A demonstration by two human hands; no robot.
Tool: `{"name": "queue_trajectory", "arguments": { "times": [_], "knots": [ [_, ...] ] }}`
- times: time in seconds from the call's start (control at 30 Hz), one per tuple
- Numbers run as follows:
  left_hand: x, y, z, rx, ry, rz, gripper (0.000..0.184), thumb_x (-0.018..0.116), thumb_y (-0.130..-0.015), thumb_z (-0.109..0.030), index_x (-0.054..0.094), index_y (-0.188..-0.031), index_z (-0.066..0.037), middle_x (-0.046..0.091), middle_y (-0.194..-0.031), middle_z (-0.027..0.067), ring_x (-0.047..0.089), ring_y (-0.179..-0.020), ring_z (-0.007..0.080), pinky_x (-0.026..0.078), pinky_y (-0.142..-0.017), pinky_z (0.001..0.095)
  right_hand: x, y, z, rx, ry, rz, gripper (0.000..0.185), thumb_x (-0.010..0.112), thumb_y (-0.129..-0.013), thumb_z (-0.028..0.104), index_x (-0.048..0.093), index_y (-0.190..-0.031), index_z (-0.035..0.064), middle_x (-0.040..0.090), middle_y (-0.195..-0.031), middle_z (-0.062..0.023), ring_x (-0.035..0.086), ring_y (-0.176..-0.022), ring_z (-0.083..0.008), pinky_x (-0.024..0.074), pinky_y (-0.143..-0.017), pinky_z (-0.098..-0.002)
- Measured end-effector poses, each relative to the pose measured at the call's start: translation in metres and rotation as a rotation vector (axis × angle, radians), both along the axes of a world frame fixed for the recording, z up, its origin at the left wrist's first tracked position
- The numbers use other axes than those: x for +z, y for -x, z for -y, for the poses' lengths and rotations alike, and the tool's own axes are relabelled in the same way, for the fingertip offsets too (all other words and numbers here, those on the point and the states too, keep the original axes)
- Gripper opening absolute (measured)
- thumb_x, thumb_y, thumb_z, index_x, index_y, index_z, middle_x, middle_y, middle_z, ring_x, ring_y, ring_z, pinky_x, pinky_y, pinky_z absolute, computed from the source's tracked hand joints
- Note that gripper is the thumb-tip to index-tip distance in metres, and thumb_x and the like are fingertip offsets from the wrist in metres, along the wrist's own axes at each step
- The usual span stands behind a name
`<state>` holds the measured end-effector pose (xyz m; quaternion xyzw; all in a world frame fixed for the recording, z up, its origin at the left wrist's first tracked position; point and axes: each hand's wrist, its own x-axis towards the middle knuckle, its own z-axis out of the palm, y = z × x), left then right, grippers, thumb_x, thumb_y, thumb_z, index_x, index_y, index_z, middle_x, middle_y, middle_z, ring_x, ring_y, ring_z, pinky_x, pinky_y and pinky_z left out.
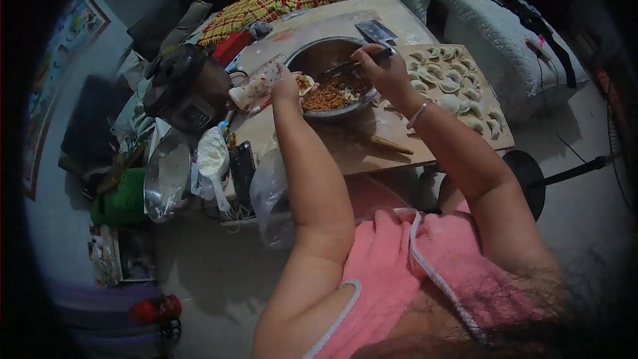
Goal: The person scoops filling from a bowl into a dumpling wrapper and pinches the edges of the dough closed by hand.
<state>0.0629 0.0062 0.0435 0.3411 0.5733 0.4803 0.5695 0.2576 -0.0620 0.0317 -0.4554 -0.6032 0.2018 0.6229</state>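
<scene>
My left hand is closed around a dumpling wrapper with some filling on it, at the near left rim of a steel bowl. Brown minced filling lies in the bowl. Over the bowl's right side, my right hand grips a dark, thin-handled utensil that slants down toward the filling; its exact kind is unclear. Folded dumplings sit in rows on a wooden board to the right. A tapered rolling pin lies in front of the bowl.
Behind the bowl lies a cleaver. On the left are a patterned bottle, a dark electric cooker, a flour scoop, a phone-like black object and a steel basin. A stand base is at the right.
</scene>
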Motion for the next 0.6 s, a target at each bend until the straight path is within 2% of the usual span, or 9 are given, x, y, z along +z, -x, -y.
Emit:
{"name": "queue_trajectory", "arguments": {
  "times": [0.07, 0.13, 0.17, 0.2, 0.23, 0.4, 0.47, 0.53, 0.6],
  "knots": [
    [-0.012, 0.004, -0.011, -0.089, -0.012, -0.017, 0.053, 0.033, -0.094, -0.046, 0.057, -0.098, 0.001, 0.062, -0.093, 0.0166, 0.060, -0.076, 0.0258, 0.055, -0.055, 0.0372, -0.014, 0.001, -0.020, -0.030, 0.108, -0.207, 0.016, 0.064, -0.083, 0.018, 0.064, -0.085, 0.0022, 0.065, -0.075, -0.0077, 0.060, -0.067, -0.0148, 0.0467, -0.062, -0.0284],
    [-0.013, 0.003, -0.007, 0.057, -0.291, -0.303, 0.053, 0.033, -0.094, -0.047, 0.058, -0.093, 0.000, 0.063, -0.085, 0.0181, 0.062, -0.070, 0.0260, 0.055, -0.052, 0.0347, -0.015, 0.008, -0.029, -0.073, 0.114, -0.194, 0.017, 0.063, -0.083, 0.018, 0.064, -0.083, 0.0011, 0.065, -0.075, -0.0069, 0.059, -0.063, -0.0133, 0.0459, -0.059, -0.0271],
    [-0.012, 0.013, -0.012, -0.112, -0.124, 0.023, 0.051, 0.033, -0.094, -0.045, 0.058, -0.094, 0.000, 0.063, -0.081, 0.0183, 0.063, -0.061, 0.0258, 0.052, -0.045, 0.0330, -0.016, 0.010, -0.031, -0.083, 0.188, -0.170, 0.018, 0.063, -0.083, 0.019, 0.064, -0.083, 0.0010, 0.065, -0.075, -0.0070, 0.059, -0.061, -0.0130, 0.0461, -0.058, -0.0271],
    [-0.011, 0.016, -0.011, -0.114, -0.122, 0.022, 0.051, 0.033, -0.094, -0.045, 0.058, -0.094, 0.000, 0.063, -0.081, 0.0183, 0.063, -0.061, 0.0258, 0.052, -0.045, 0.0330, -0.017, 0.012, -0.034, -0.092, 0.260, -0.146, 0.020, 0.064, -0.084, 0.021, 0.064, -0.083, 0.0009, 0.065, -0.075, -0.0070, 0.058, -0.059, -0.0127, 0.0463, -0.056, -0.0271],
    [-0.010, 0.020, -0.008, -0.041, -0.099, 0.005, 0.052, 0.033, -0.094, -0.047, 0.058, -0.095, 0.000, 0.063, -0.079, 0.0180, 0.063, -0.057, 0.0257, 0.051, -0.043, 0.0325, 0.004, 0.020, -0.015, 0.032, 0.412, -0.323, 0.023, 0.063, -0.084, 0.025, 0.064, -0.083, 0.0022, 0.064, -0.074, -0.0070, 0.058, -0.056, -0.0138, 0.0471, -0.053, -0.0280],
    [-0.025, 0.038, -0.011, 0.117, -0.094, 0.024, 0.054, 0.034, -0.092, -0.051, 0.057, -0.096, -0.002, 0.064, -0.078, 0.0138, 0.063, -0.055, 0.0228, 0.050, -0.041, 0.0288, -0.012, 0.025, -0.038, 0.007, 0.405, -0.155, 0.024, 0.061, -0.086, 0.027, 0.065, -0.083, 0.0034, 0.062, -0.070, -0.0069, 0.059, -0.055, -0.0161, 0.0478, -0.050, -0.0298],
    [-0.004, 0.033, 0.006, 0.150, 0.013, -0.052, 0.051, 0.035, -0.093, -0.049, 0.057, -0.097, -0.003, 0.064, -0.078, 0.0129, 0.064, -0.056, 0.0216, 0.049, -0.040, 0.0278, -0.011, 0.025, -0.039, 0.042, 0.410, -0.146, 0.024, 0.061, -0.086, 0.027, 0.065, -0.083, 0.0037, 0.061, -0.068, -0.0068, 0.060, -0.055, -0.0162, 0.0472, -0.048, -0.0298],
    [-0.005, 0.033, 0.009, 0.134, -0.047, -0.059, 0.050, 0.035, -0.093, -0.047, 0.057, -0.098, -0.003, 0.064, -0.078, 0.0134, 0.064, -0.056, 0.0214, 0.049, -0.040, 0.0281, -0.009, 0.025, -0.036, 0.116, 0.505, -0.337, 0.024, 0.061, -0.086, 0.027, 0.065, -0.083, 0.0037, 0.060, -0.068, -0.0077, 0.060, -0.055, -0.0162, 0.0473, -0.047, -0.0292],
    [0.004, 0.026, 0.020, 0.181, -0.061, -0.109, 0.050, 0.036, -0.093, -0.047, 0.057, -0.098, -0.002, 0.064, -0.078, 0.0138, 0.064, -0.055, 0.0216, 0.049, -0.040, 0.0283, -0.007, 0.025, -0.036, 0.135, 0.514, -0.387, 0.025, 0.060, -0.086, 0.028, 0.065, -0.082, 0.0037, 0.060, -0.068, -0.0083, 0.059, -0.054, -0.0164, 0.0480, -0.046, -0.0288]
  ]
}}
